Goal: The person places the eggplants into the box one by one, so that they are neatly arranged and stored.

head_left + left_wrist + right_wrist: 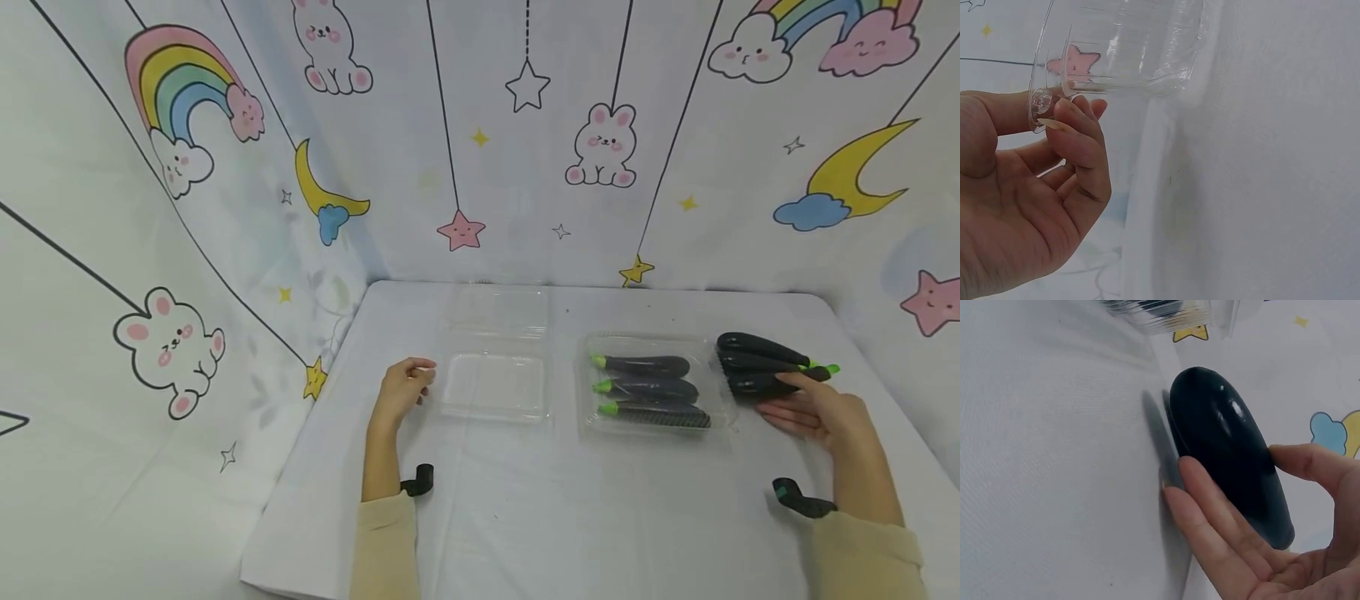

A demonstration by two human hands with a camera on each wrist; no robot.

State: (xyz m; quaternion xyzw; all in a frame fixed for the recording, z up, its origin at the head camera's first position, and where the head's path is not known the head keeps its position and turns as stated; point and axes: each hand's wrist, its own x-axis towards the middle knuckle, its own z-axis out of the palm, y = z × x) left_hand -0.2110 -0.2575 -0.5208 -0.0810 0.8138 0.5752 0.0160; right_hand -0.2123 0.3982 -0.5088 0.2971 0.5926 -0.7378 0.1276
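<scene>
On the left of the table, in the head view, a clear plastic clamshell container [491,357] stands with its lid folded back. My left hand [402,387] is at its left side; the left wrist view shows thumb and fingers pinching the rim of the container [1129,56]. To the right, my right hand [825,408] grips a dark eggplant [750,385] between thumb and fingers, at the near side of a small group. In the right wrist view this glossy eggplant [1229,450] lies along the fingers, its stem end hidden by the hand.
Between the hands sits another clear container [588,392] with three green-stemmed eggplants [648,390] side by side. Two more eggplants [761,343] lie behind the gripped one. A white cloth covers the table [600,517]; a printed curtain [525,183] rises behind it.
</scene>
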